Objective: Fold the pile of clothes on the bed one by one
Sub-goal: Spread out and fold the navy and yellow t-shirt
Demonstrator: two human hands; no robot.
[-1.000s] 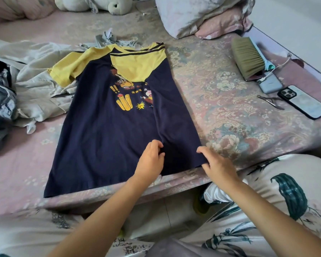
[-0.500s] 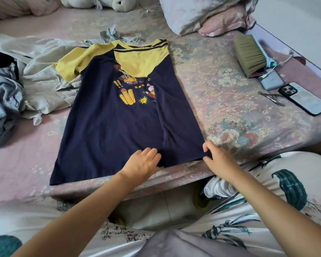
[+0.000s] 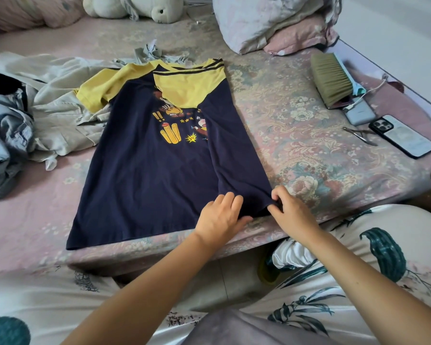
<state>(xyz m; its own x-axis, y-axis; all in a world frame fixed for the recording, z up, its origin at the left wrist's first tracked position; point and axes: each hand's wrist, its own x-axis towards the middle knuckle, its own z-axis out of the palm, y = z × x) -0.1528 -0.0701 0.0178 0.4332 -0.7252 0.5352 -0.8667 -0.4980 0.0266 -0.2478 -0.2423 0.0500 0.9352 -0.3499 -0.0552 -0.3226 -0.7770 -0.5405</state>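
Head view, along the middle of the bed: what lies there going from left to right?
Blue garment → beige garment → navy and yellow T-shirt → brush → nail clippers → phone.

Bed (image 3: 309,135) wearing pink floral sheet, pillows (image 3: 271,21) stacking at its head, pale wall (image 3: 396,26) running alongside right, soft daylight falling.
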